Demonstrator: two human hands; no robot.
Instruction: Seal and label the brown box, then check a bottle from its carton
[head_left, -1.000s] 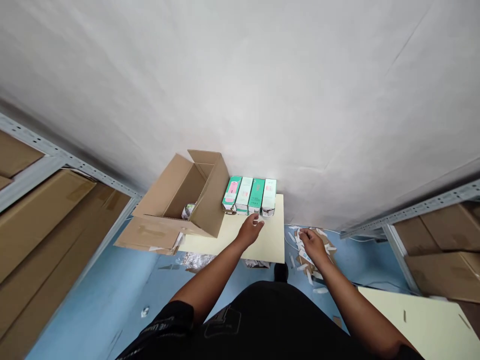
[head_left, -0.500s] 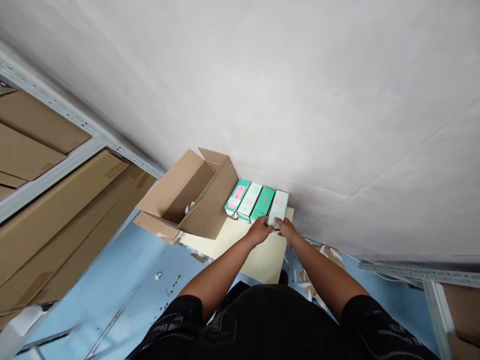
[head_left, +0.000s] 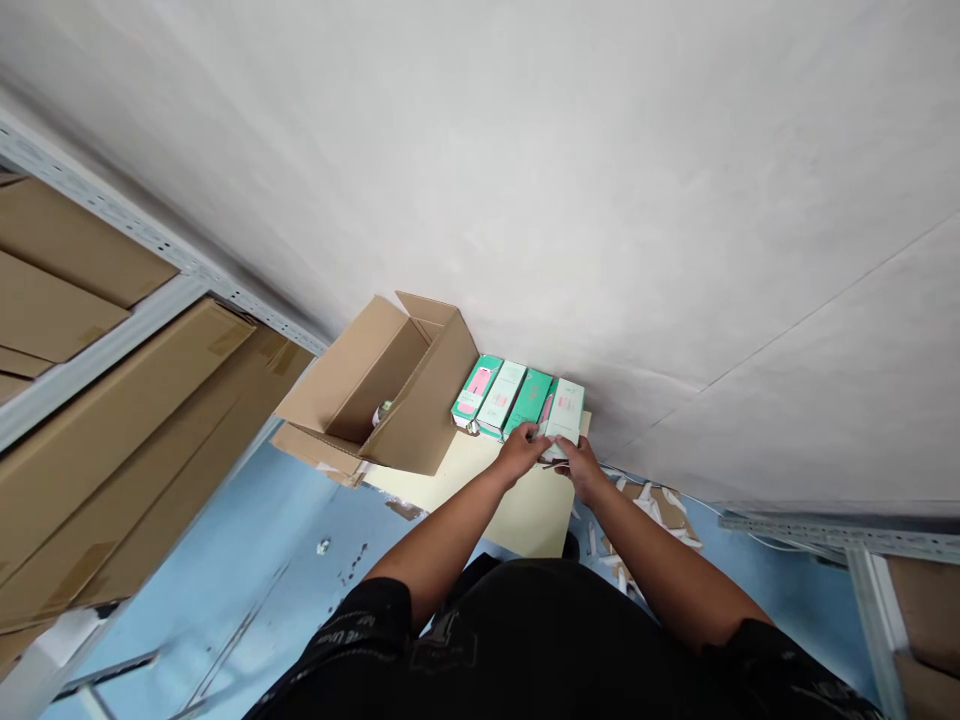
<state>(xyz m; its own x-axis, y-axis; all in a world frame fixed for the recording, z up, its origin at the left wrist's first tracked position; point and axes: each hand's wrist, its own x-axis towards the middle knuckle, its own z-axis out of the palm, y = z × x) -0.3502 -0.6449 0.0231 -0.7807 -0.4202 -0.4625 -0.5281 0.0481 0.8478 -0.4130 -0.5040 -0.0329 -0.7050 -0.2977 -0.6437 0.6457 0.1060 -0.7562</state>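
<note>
- Head view: both hands meet at the near end of the pale box, last in a row of four boxes on the small table
- Left hand has fingers curled onto the near left edge of the pale box, thumb side up; it looks like a pinch, but the contact is too small to confirm
- Right hand is on the near right corner of the same box, fingers closed against it; cannot tell if it carries weight
- Pale box sits at the far right corner of the table, tilted slightly off the row, long side pointing at the wall
- Green box lies just left of the pale box, touching it; a pink strip shows between the two
- Next left is another pale box, then a green box with pink print
- Open carton stands at the table's left end, against the row, flaps up, something small inside
- Paper scraps litter the blue floor right of the table
- Metal shelving with flat cartons stands well left of the table
</note>
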